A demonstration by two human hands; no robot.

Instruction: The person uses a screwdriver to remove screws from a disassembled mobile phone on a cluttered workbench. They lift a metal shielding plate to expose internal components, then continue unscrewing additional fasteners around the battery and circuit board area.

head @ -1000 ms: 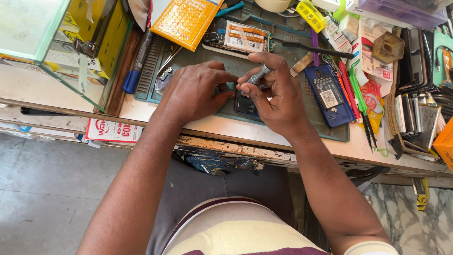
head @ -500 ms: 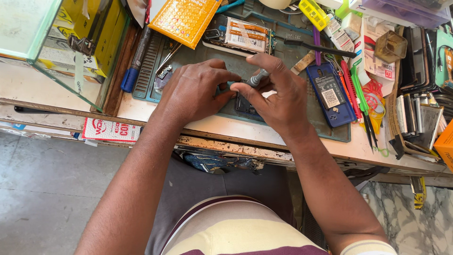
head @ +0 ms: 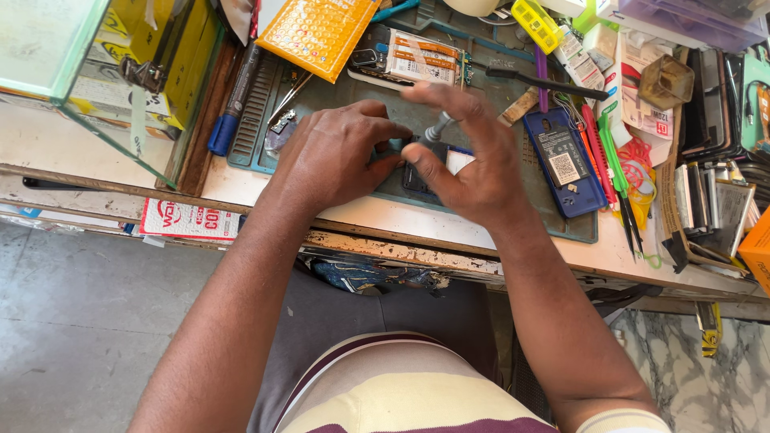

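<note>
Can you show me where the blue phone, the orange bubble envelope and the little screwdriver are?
blue phone [head: 565,164]: head view, middle of its back.
orange bubble envelope [head: 318,32]: head view, centre of its face.
screwdriver [head: 438,128]: head view, grey handle.

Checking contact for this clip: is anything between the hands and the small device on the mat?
Nothing visible. The left hand rests directly on the device, and the right hand holds a screwdriver down to it; the fingers hide most of it.

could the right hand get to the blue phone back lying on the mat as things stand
Probably yes: the blue phone back lies just beside the right hand on the mat, uncovered on top. The hand's grip is busy with a small grey screwdriver, though.
</note>
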